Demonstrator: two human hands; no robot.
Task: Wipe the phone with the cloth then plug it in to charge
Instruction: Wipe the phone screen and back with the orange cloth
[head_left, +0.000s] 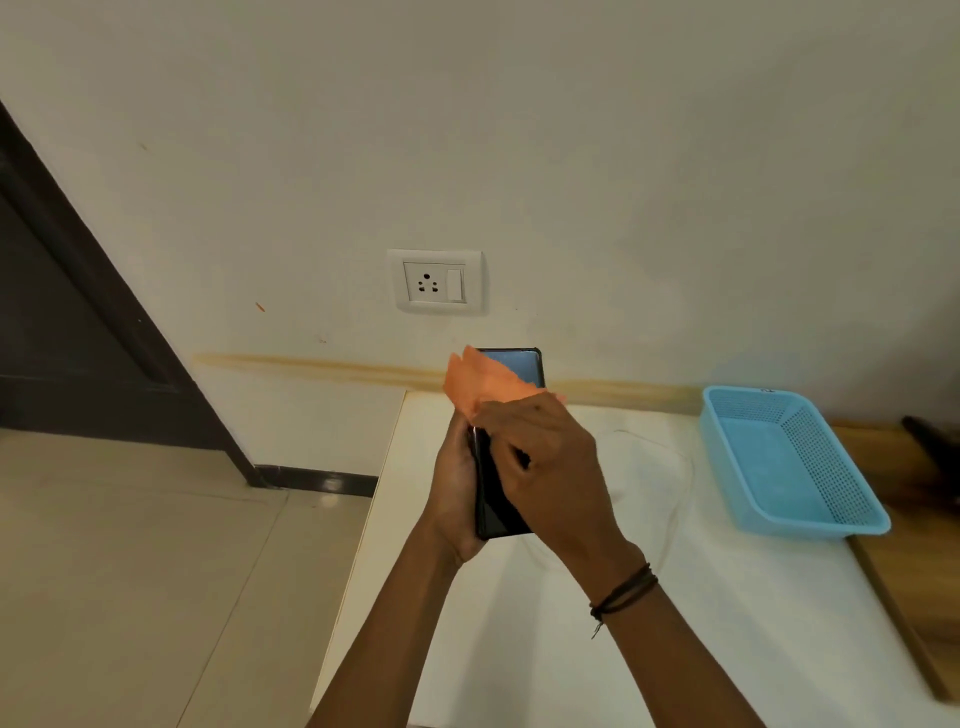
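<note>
A black phone (501, 512) stands nearly upright in front of me, screen towards me, its top edge (519, 361) poking out above my hands. My left hand (453, 493) grips it along the left side from behind. My right hand (550, 467) lies across the screen, pressing an orange cloth (475, 387) against the glass; the cloth bunches out above my fingers. A thin white cable (680, 467) loops on the white tabletop (571, 649) behind my right hand. A white wall socket with switch (438, 281) sits on the wall above the phone.
A light blue mesh basket (789, 462) rests on the table at the right, with a wooden surface (914, 561) beyond it. A dark door (67, 332) fills the left. The table's left edge drops to a tiled floor (130, 571).
</note>
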